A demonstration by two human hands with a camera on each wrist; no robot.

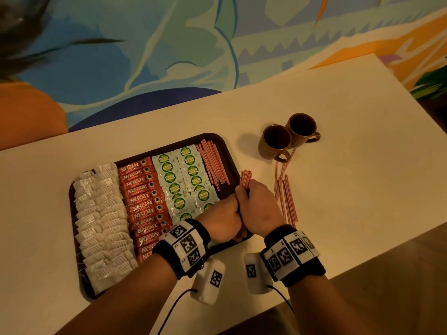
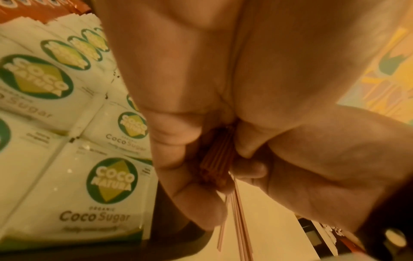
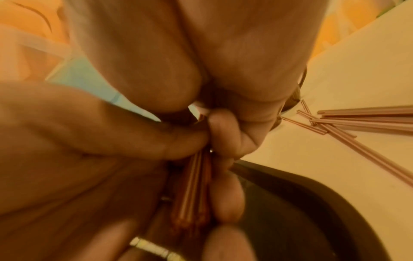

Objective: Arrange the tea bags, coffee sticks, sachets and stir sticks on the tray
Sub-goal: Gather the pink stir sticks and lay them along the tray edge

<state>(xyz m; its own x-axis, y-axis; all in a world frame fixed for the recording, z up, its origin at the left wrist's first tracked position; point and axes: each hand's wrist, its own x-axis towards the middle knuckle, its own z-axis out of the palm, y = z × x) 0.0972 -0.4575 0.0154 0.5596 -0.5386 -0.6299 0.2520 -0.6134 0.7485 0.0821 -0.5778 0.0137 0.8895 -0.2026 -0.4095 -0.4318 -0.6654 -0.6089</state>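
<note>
A dark tray (image 1: 225,146) holds columns of white tea bags (image 1: 101,218), red coffee sticks (image 1: 145,201), white-and-green sugar sachets (image 1: 186,180) and pink stir sticks (image 1: 214,165) at its right side. Over the tray's near right corner both hands grip one upright bundle of stir sticks (image 1: 245,177). My left hand (image 1: 223,220) curls round the bundle's lower part (image 2: 218,159). My right hand (image 1: 256,204) wraps it from the right (image 3: 194,190). More loose stir sticks (image 1: 286,199) lie on the table right of the tray.
Two brown mugs (image 1: 287,137) stand on the white table (image 1: 350,153) behind the loose sticks, a few sticks touching them. A person in an orange top (image 1: 26,112) sits at the far left. The table's near edge runs close under my right wrist.
</note>
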